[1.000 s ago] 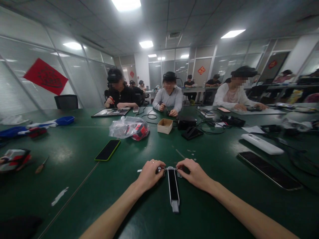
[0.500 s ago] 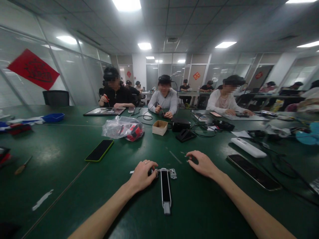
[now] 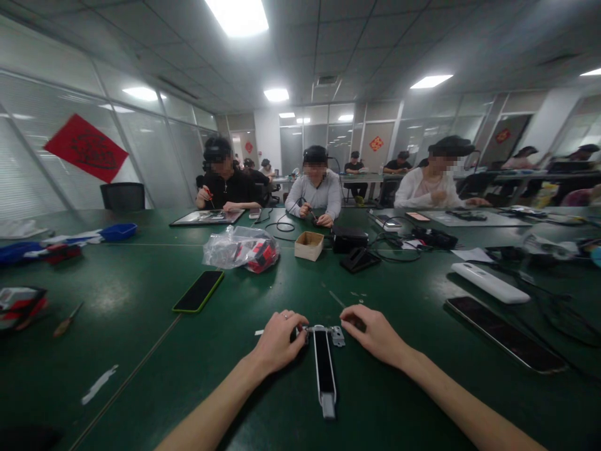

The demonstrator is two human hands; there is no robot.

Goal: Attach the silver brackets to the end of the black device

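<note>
A narrow white-framed piece with a black strip (image 3: 323, 363) lies on the green table in front of me, its grey end toward me. Metal brackets stick out on both sides of its far end. My left hand (image 3: 282, 341) pinches the left bracket between thumb and fingers. Beside the right metal bracket (image 3: 338, 336), my right hand (image 3: 375, 332) has its fingers curled and tips together; whatever is between them is too small or hidden to name. Several tiny pieces (image 3: 360, 295) lie on the table just beyond that hand.
A green-edged phone (image 3: 198, 291) lies to the left, a dark phone (image 3: 504, 333) and white power bank (image 3: 489, 283) to the right. Ahead are a plastic bag (image 3: 239, 247), a small open box (image 3: 308, 246) and black cables. Co-workers sit across the table (image 3: 154, 388).
My right hand has moved from the tiny pieces toward the right bracket, its fingers closing. My left hand stays at the left bracket. The whole view has shifted slightly.
</note>
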